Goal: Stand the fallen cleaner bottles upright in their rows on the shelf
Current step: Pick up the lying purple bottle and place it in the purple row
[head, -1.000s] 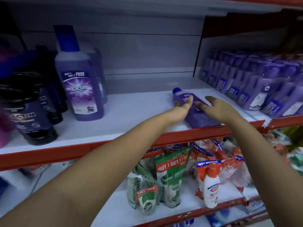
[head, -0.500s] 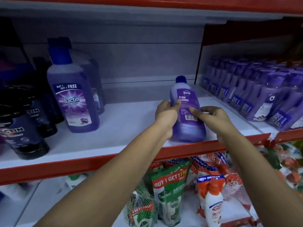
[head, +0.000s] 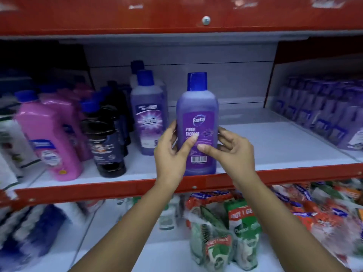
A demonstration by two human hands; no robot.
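Note:
A purple Bactin floor cleaner bottle point(head: 197, 107) with a blue cap stands upright at the front edge of the white shelf point(head: 275, 146). My left hand point(head: 172, 152) grips its left side, thumb across the label. My right hand point(head: 231, 150) holds its right side, thumb on the label's lower part. Left of it stands another upright purple Bactin bottle point(head: 148, 112), with a second one partly hidden behind that.
Black bottles point(head: 107, 142) and pink bottles point(head: 53, 138) stand in rows at the left. Rows of small purple bottles point(head: 322, 114) fill the right bay. The shelf's red front lip point(head: 117, 188) runs below. Refill pouches point(head: 241, 228) crowd the lower shelf.
The purple bottle lay on its side a second ago; both hands lifted it, and it now stands upright at the shelf's front. The camera view has shifted rightward and upward.

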